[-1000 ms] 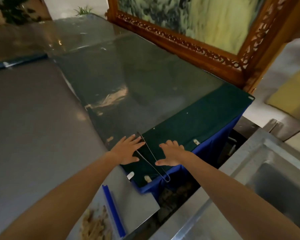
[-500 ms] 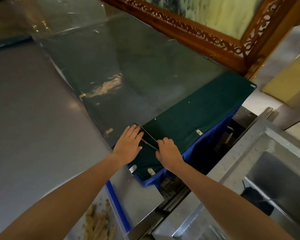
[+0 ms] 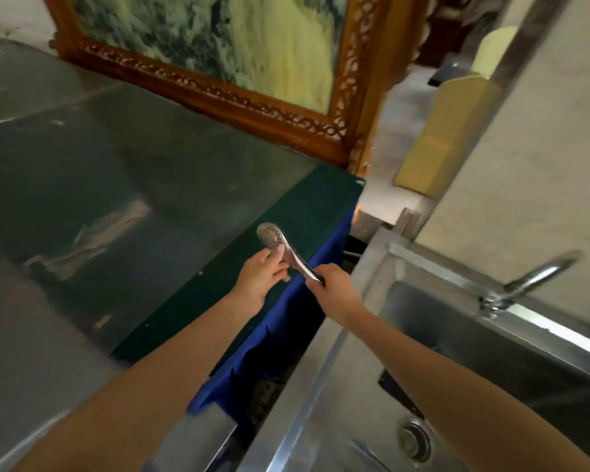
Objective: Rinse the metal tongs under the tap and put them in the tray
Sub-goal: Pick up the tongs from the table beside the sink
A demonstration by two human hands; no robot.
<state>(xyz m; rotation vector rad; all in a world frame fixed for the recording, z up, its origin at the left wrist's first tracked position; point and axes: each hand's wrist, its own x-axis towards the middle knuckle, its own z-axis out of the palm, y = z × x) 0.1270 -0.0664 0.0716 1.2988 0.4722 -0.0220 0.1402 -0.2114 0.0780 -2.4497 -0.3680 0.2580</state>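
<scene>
Where the dark green cloth-covered bench point(image 3: 191, 185) ends at its right edge, a stainless steel sink point(image 3: 372, 335) with a curved chrome tap point(image 3: 528, 277) at its far rim stands just beside it. The metal tongs with a round perforated head point(image 3: 281, 245) are held in the air over that right edge. The right hand point(image 3: 334, 291) is closed around the handle end, while the left hand point(image 3: 261, 279) pinches the tongs just below the head.

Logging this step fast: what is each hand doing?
Left hand: fingers on the tongs near the round end.
Right hand: closed on the tongs' handle.
</scene>
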